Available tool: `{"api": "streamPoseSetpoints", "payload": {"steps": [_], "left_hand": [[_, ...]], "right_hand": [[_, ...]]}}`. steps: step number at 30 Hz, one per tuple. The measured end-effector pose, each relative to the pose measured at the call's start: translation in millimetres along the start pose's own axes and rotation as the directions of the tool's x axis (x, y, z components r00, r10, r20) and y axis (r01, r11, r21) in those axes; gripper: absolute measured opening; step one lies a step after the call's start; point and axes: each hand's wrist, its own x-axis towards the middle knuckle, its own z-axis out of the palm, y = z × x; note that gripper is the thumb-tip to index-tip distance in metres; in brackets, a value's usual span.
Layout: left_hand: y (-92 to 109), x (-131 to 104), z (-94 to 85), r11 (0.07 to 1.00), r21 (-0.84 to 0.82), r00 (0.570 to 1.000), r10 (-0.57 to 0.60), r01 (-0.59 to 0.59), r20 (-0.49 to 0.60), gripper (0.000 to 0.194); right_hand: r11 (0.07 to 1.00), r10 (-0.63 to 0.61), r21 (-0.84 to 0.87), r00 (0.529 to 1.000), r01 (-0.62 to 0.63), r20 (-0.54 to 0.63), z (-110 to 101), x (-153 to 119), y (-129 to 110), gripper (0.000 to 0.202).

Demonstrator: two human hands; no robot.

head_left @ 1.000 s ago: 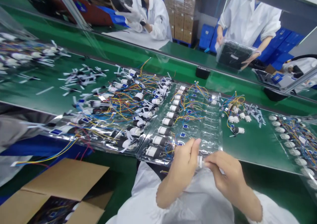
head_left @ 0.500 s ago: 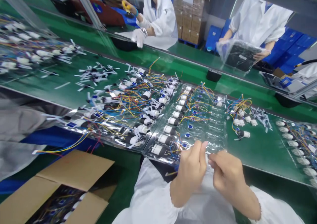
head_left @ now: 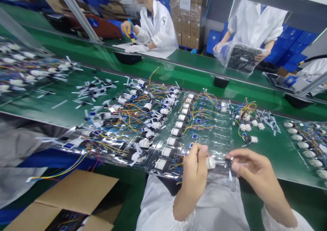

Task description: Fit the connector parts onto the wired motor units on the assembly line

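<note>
Near the table's front edge, my left hand (head_left: 195,169) is closed around a white cylindrical part (head_left: 211,162), whose end sticks out to the right. My right hand (head_left: 249,166) pinches a small black piece with white strips (head_left: 230,164); one strip reaches toward the cylindrical part. Both hands are over the front of a clear plastic tray (head_left: 222,135). Down the tray's left side runs a column of white and black cylinders (head_left: 176,132) with coloured wires. Small blue squares lie beside them.
Left of the tray, another tray holds tangled wired parts (head_left: 133,111). White strips (head_left: 268,120) and loose parts lie right. An open cardboard box (head_left: 76,190) stands lower left. Two people in white coats (head_left: 159,26) are across the table behind a clear screen.
My hands have moved apart, my right hand going right, and the white part and strips now show between them. Across the table, a person's gloved hand has come down onto the white sheet.
</note>
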Motion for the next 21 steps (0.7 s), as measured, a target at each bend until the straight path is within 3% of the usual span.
{"api": "streamPoseSetpoints", "payload": {"steps": [3, 5, 9, 12, 15, 17, 21], "left_hand": [[-4, -3, 2.5, 0.966, -0.207, 0.985, -0.134, 0.154, 0.107, 0.044], [-10, -6, 3.5, 0.897, -0.346, 0.954, -0.212, 0.276, 0.213, 0.046], [-21, -15, 3.3, 0.726, -0.511, 0.884, -0.318, 0.46, 0.343, 0.053], [-22, -18, 0.2, 0.787, -0.442, 0.894, -0.3, 0.429, 0.334, 0.05], [-22, -18, -5.3, 0.908, -0.307, 0.944, -0.209, 0.284, 0.255, 0.044], [-23, -20, -9.6, 0.942, -0.251, 0.966, -0.176, 0.221, 0.19, 0.041], [-26, -26, -17.9, 0.958, -0.168, 0.96, -0.2, 0.234, 0.197, 0.038]], "right_hand": [[0.992, 0.004, 0.126, 0.982, 0.02, -0.19, 6, -3, 11, 0.02], [0.981, 0.018, 0.191, 0.961, 0.036, -0.274, 11, -3, 16, 0.023], [0.963, 0.025, 0.264, 0.954, 0.058, -0.3, 16, -3, 17, 0.028], [0.957, 0.016, 0.28, 0.955, 0.07, -0.295, 14, -4, 16, 0.029], [0.95, 0.039, 0.306, 0.954, 0.056, -0.297, 11, -6, 16, 0.028], [0.938, 0.06, 0.342, 0.949, 0.052, -0.31, 9, -8, 15, 0.029], [0.899, 0.109, 0.436, 0.939, 0.047, -0.326, 7, -7, 13, 0.036]]}}
